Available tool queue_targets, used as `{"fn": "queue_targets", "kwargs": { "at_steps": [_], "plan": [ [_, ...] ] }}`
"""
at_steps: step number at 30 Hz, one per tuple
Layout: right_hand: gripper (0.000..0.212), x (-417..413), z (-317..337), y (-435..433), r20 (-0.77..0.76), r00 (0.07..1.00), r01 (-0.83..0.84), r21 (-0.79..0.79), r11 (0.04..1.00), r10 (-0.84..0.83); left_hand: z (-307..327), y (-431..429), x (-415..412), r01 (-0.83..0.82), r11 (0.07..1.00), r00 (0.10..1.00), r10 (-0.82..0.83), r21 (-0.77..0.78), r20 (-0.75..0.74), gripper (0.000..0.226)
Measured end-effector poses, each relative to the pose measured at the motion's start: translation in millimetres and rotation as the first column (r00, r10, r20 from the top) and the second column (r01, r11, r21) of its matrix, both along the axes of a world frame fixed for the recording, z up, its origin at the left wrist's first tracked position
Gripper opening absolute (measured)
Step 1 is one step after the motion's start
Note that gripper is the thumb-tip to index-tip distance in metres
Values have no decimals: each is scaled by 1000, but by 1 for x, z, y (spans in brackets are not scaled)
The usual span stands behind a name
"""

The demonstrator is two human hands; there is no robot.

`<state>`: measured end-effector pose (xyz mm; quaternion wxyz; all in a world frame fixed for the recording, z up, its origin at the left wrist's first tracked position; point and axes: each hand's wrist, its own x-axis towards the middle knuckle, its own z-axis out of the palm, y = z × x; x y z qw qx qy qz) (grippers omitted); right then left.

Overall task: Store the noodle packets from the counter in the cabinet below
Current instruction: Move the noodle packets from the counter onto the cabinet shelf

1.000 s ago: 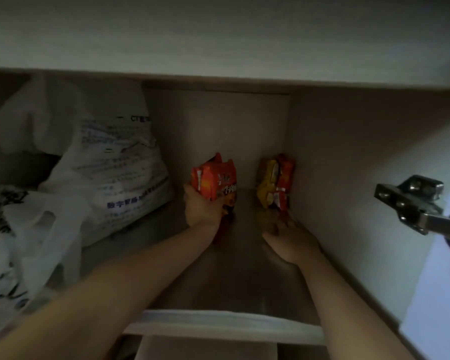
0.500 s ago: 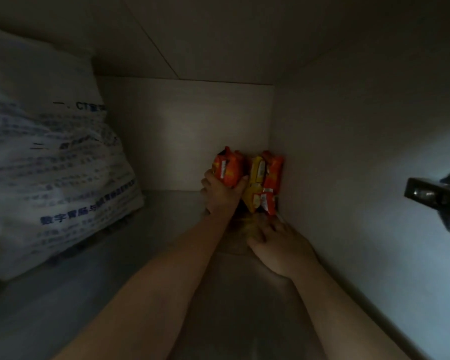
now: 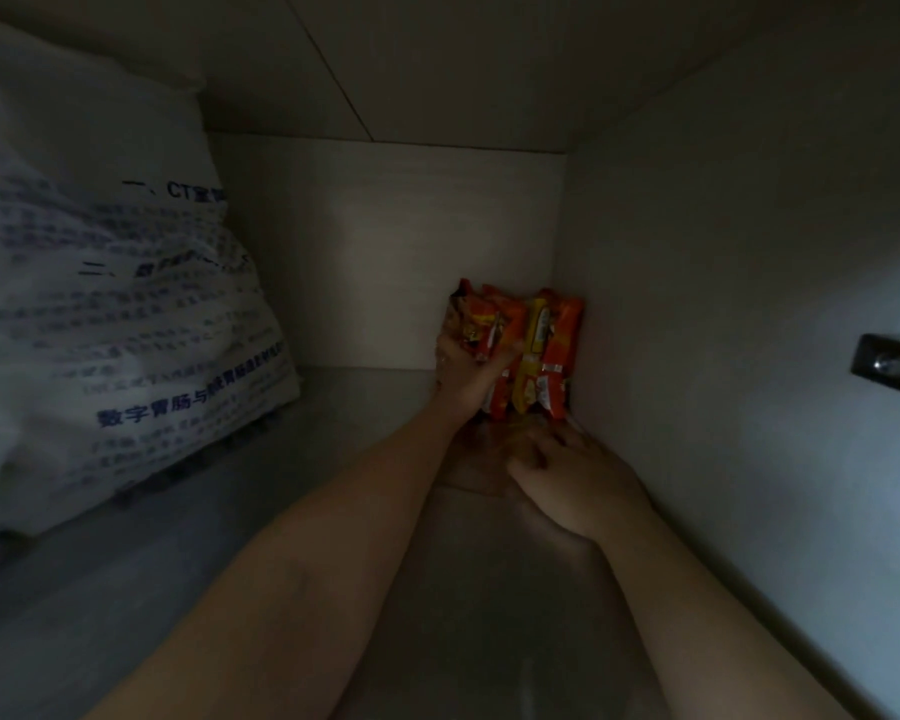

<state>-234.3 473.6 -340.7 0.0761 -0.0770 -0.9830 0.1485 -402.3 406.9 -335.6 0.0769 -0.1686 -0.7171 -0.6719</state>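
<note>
glossy crinkled plastic noodle packets [image 3: 528, 350]; matt printed plastic bag [image 3: 115, 314]; smooth, faintly reflective cabinet floor [image 3: 333, 537]; shiny metal hinge [image 3: 892, 365].

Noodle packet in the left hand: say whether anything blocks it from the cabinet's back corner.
Nothing visible does. The left hand holds the noodle packet against the other packets standing there; the right hand rests in front.

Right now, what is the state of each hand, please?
Left hand: holding an orange noodle packet.
Right hand: open, on the cabinet floor.
</note>
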Motion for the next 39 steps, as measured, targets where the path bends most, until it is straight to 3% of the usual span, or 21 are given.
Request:
{"fn": "queue_targets", "kwargs": {
  "at_steps": [2,4,8,13,19,23,27,39],
  "plan": [
    [56,-1,0,0,-4,1000,5,2,1000,-5,1,1,1,2,990,999,-9,-142,-49,135],
    [56,-2,0,0,2,1000,5,6,1000,-5,-3,2,-4,-2,978,997,-15,-210,-80,128],
    [60,-5,-4,2,16,1000,18,14,1000,-18,-34,12,-64,40,995,992,-50,-93,-114,117],
    [61,-7,-6,3,-1,1000,21,10,1000,-21,-10,-3,-27,85,995,995,-82,53,-54,106],
    [59,-7,-4,1,-9,1000,16,24,1000,-16,-12,-9,-32,60,998,998,-61,27,25,105],
    [59,-8,-6,1,-10,1000,29,32,999,-29,-4,-18,-22,186,982,983,-186,19,0,86],
    [62,-11,-6,2,-4,999,34,26,999,-34,-10,-17,-27,179,982,983,-182,-64,-34,94],
    [66,-10,-7,3,-14,999,40,5,999,-40,-10,-23,-28,173,974,983,-180,-145,-41,75]
  ]
}}
